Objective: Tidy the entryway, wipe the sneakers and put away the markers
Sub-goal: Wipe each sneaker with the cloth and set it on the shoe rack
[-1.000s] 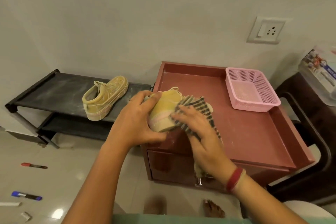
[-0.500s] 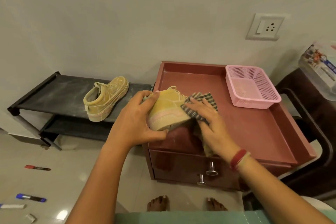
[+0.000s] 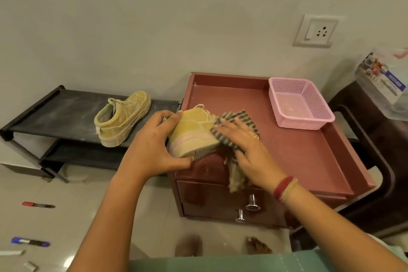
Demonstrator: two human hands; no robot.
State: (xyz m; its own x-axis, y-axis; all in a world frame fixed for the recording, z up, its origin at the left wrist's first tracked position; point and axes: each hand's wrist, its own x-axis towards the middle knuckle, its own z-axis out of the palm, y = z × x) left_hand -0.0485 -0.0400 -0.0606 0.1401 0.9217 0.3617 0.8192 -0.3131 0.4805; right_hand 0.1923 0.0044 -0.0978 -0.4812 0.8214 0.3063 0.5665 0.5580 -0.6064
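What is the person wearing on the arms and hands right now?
Both forearms are bare, with no sleeves in view. The right hand has a small gold-coloured ring on one finger, and its wrist carries stacked red and yellowish bands. Nothing shows on the left hand or its wrist.

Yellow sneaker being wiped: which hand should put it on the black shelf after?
Probably left. The left hand grips the yellow canvas sneaker, nearer the black shoe rack; the right hand presses the striped cloth.
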